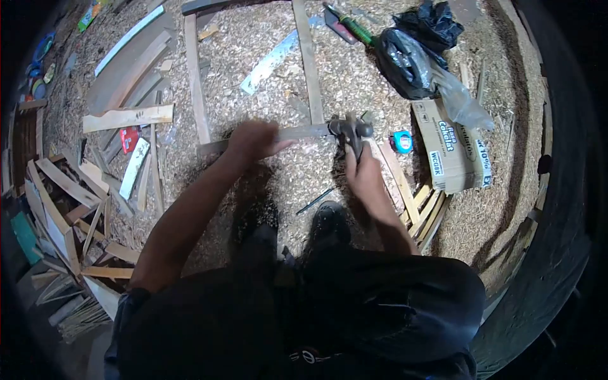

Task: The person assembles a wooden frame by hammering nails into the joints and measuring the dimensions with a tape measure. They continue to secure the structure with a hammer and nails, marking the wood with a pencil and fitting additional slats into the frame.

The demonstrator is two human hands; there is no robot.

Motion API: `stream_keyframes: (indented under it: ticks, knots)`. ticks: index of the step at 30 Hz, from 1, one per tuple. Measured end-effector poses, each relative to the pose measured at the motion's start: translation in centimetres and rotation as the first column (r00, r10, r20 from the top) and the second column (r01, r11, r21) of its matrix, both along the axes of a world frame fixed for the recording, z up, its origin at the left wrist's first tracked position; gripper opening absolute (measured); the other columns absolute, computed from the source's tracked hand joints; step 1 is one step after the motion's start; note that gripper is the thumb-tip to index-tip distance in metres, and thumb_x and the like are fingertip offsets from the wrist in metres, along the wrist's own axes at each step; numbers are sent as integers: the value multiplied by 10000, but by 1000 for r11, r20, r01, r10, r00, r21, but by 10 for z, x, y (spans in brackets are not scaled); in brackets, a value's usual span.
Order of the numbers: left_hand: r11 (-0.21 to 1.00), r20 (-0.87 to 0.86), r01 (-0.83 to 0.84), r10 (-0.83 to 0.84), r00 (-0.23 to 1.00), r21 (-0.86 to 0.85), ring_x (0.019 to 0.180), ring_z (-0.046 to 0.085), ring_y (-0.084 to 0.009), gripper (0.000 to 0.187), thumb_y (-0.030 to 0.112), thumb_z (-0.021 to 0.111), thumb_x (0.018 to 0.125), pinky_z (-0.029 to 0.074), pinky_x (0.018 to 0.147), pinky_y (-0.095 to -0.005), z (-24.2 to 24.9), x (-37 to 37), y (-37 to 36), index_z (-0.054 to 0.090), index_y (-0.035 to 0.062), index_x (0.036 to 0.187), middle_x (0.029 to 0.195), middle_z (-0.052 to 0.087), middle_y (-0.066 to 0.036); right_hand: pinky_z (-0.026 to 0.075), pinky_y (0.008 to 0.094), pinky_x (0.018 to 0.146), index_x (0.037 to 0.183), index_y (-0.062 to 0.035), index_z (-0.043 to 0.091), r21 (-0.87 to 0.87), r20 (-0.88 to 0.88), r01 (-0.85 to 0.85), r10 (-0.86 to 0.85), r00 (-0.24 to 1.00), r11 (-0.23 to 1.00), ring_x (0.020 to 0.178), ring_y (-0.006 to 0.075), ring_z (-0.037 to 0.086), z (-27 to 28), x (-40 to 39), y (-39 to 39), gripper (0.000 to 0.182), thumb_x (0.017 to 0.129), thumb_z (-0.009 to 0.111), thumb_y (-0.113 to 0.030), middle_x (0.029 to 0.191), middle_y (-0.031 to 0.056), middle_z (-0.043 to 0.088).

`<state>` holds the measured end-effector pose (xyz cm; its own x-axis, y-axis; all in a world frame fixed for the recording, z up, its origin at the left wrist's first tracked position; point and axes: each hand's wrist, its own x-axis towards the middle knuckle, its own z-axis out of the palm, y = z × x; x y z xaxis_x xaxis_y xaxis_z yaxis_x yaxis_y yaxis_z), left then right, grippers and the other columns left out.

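Note:
A wooden frame of narrow strips lies on the shavings, its near strip running crosswise in front of me. My left hand is closed over that strip left of its middle, thumb pointing right along the wood. In my right hand is a hammer, gripped by its handle. The hammer head overlaps the frame's near right corner in this view, where the long right strip meets the near one. Just right of the hammer sits a blue tape measure.
Wood shavings cover the ground. A cardboard box and black plastic bags stand to the right, near a green tube. Wood offcuts pile up at the left, and more strips lie beside my right forearm. A thin dark rod lies by my feet.

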<state>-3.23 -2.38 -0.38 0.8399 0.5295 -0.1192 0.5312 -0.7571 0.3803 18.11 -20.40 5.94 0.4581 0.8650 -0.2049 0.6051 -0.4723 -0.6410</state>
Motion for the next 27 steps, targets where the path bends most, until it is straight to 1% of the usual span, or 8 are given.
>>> stream_keyframes:
  ticks: [5, 11, 14, 16, 19, 23, 24, 27]
  knots:
    - [992, 16, 31, -34, 999, 125, 410, 573, -243, 556, 595, 692, 829, 489, 420, -401, -9, -3, 2, 633, 50, 737, 501, 558, -90, 384, 307, 510, 1060, 42, 546, 354, -242, 199, -117, 963, 914, 574, 87, 458, 43, -10, 9, 195, 988, 580, -136, 674, 10, 498]
    - [986, 98, 11, -27, 995, 165, 445, 600, -237, 548, 592, 697, 825, 503, 448, -388, -9, -5, 0, 669, 47, 775, 534, 595, -94, 512, 437, 851, 1181, 50, 552, -222, -117, -130, 106, 988, 966, 978, 398, 666, 21, -23, 15, 259, 944, 508, -46, 1101, 295, 633]
    - [989, 113, 1, -18, 993, 150, 473, 621, -250, 540, 586, 696, 826, 510, 473, -397, -11, -1, 1, 673, 48, 783, 560, 613, -106, 507, 498, 663, 1159, 56, 500, 182, -26, -148, 155, 988, 972, 743, 468, 634, 24, -25, 17, 276, 930, 557, -88, 839, 300, 617]
    - [993, 91, 5, -16, 996, 121, 481, 626, -259, 536, 584, 693, 829, 513, 484, -406, -18, -14, -8, 674, 50, 791, 571, 618, -110, 503, 526, 563, 1200, 71, 462, 441, 46, -233, 237, 970, 867, 616, 491, 621, -2, -24, -2, 352, 926, 588, -110, 695, 290, 619]
    - [983, 69, 37, -51, 996, 181, 483, 619, -261, 543, 596, 670, 839, 512, 486, -406, -17, -7, -4, 682, 53, 814, 571, 612, -106, 512, 485, 610, 1185, 28, 515, -176, 5, -158, 162, 987, 972, 672, 454, 645, 17, -20, 15, 268, 949, 566, -89, 809, 266, 654]
    - [989, 106, 52, -68, 992, 140, 476, 604, -241, 590, 633, 610, 866, 513, 457, -408, -20, -8, -3, 687, 48, 879, 564, 605, -98, 503, 533, 577, 1124, 41, 472, 351, 58, -170, 160, 985, 921, 672, 501, 640, 3, -18, 4, 267, 976, 560, -163, 686, 297, 621]
    - [990, 70, 67, -75, 995, 121, 470, 599, -240, 598, 639, 597, 871, 514, 459, -410, -23, -11, -7, 687, 48, 886, 564, 606, -97, 491, 535, 580, 1098, 13, 500, -134, 20, -158, 162, 987, 978, 694, 501, 641, 2, -11, 6, 258, 971, 583, -195, 693, 295, 620]
    - [999, -171, 2, -9, 985, -43, 492, 611, -253, 636, 662, 547, 887, 518, 487, -435, -12, -1, 2, 679, 40, 904, 592, 623, -119, 471, 496, 544, 1037, -4, 525, 112, 110, -100, 88, 990, 989, 618, 434, 645, -3, 14, -5, 206, 984, 577, -196, 685, 274, 612]
